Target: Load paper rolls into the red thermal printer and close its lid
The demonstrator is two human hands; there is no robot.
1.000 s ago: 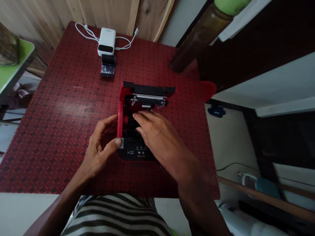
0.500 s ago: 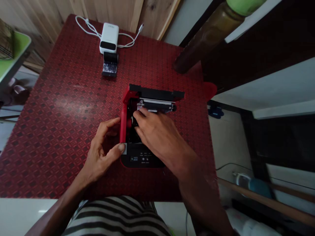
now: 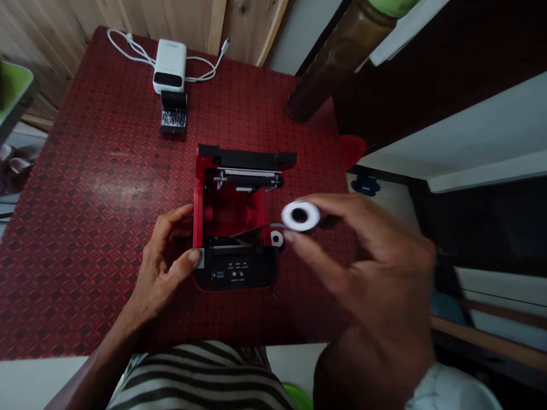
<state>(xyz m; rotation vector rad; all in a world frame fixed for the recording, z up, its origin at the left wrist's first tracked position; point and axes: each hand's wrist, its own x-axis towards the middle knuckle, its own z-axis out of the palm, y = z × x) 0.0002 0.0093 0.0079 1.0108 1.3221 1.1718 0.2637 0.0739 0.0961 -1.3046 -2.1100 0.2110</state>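
On my red patterned table [image 3: 98, 228], toward the far left, I had a white boxy device [image 3: 171, 60] with a white cable [image 3: 224, 48] looped on either side. A green-topped brown cylinder [image 3: 335, 60] stood far right, a wooden wall [image 3: 183, 20] rose beyond the table, and a dark blue object [image 3: 366, 185] lay on the floor [image 3: 393, 196] to my right.

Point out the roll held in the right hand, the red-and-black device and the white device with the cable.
Roll [image 3: 286, 216]: head view, white ring face, left of its dark centre.
Red-and-black device [image 3: 231, 210]: head view, red inside of its open compartment.
White device [image 3: 170, 61]: head view, its upper face.
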